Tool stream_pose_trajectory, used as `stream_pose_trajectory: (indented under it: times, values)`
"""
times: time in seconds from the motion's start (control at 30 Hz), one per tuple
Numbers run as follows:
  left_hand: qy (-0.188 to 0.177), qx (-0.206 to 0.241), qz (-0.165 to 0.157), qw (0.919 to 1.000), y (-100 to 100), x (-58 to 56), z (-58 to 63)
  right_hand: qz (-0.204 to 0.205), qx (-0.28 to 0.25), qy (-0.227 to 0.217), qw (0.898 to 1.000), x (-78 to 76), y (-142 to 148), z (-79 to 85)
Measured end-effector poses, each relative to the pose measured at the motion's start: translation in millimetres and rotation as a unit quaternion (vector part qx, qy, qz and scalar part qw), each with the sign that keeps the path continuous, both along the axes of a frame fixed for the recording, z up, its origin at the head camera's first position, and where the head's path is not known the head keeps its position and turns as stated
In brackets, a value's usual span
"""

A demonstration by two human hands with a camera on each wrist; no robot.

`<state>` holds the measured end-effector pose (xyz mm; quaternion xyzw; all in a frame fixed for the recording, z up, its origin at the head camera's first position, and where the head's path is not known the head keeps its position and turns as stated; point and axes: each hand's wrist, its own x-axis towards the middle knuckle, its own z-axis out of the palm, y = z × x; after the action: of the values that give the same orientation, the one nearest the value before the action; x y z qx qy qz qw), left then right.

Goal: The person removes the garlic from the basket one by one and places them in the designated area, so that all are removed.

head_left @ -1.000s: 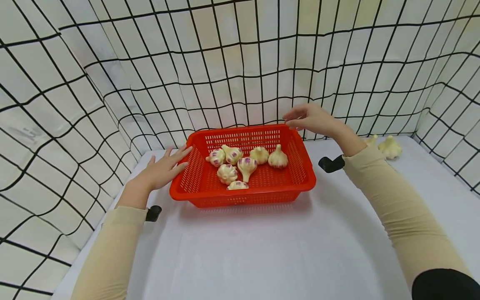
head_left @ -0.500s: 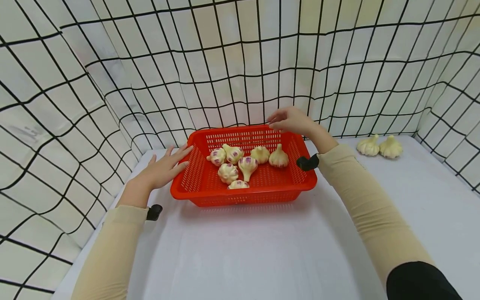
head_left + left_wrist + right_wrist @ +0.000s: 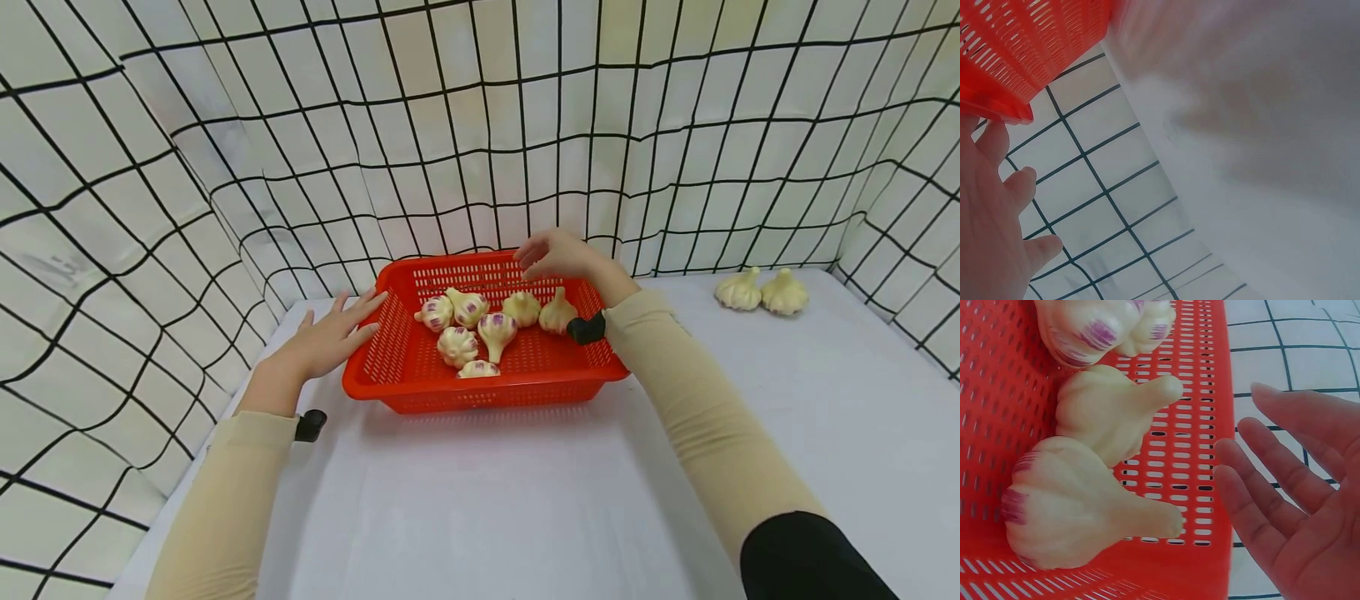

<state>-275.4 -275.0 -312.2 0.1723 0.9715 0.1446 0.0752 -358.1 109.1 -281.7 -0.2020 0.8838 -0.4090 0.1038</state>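
Observation:
A red perforated plastic basket (image 3: pixel 480 398) stands on the white table, holding several garlic bulbs (image 3: pixel 497 332), some marked with purple. My left hand (image 3: pixel 322 342) rests its straight fingers on the basket's left rim; in the left wrist view this hand (image 3: pixel 997 212) lies along the red rim. Over the back right of the basket is my right hand (image 3: pixel 558 254), holding nothing. Seen from the right wrist, the hand (image 3: pixel 1297 494) has its fingers relaxed and spread beside the basket wall, near a long-necked garlic bulb (image 3: pixel 1079 506).
Two more garlic bulbs (image 3: pixel 783 293) lie on the white table (image 3: pixel 480 500) at the back right. Behind the basket and on both sides rises a white wall covered by black netting (image 3: pixel 480 158).
My right hand has moved left and slightly lower, from the basket's back right corner to over its back part. The left hand and the basket stay almost where they were.

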Motion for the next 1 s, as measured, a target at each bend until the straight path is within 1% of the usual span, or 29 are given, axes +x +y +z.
stream_pose_trajectory:
  times: [0.1, 0.3, 0.4, 0.6, 0.73, 0.9, 1.0]
  values:
    - [0.0, 0.001, 0.0, 1.0, -1, 0.1, -0.1, 0.003, 0.029, -0.003, 1.0, -1.2, -3, -2.4]
    - [-0.001, 0.003, 0.001, 1.0, -2, -0.1, -0.3, 0.033, 0.104, -0.014, 0.994, -2.2, -10, -8.6]
    - [0.001, 0.003, 0.0, 1.0, -2, 0.0, -0.5, 0.033, 0.127, -0.025, 0.991, -1.6, -13, -10.4]
    - [-0.001, 0.004, 0.0, 1.0, 0, 0.6, -0.1, 0.039, 0.161, -0.024, 0.986, -3.1, -18, -13.3]
    - [-0.001, 0.004, 0.0, 1.0, 1, 0.0, 0.3, 0.033, 0.18, -0.024, 0.983, -4.3, -20, -16.0]
    - [-0.001, -0.004, 0.002, 1.0, -1, -0.5, -0.1, 0.033, 0.183, -0.022, 0.982, -5.7, -22, -19.0]
    - [0.0, -0.006, 0.003, 1.0, -2, -0.6, -0.6, 0.026, 0.178, -0.033, 0.983, -5.7, -24, -20.4]
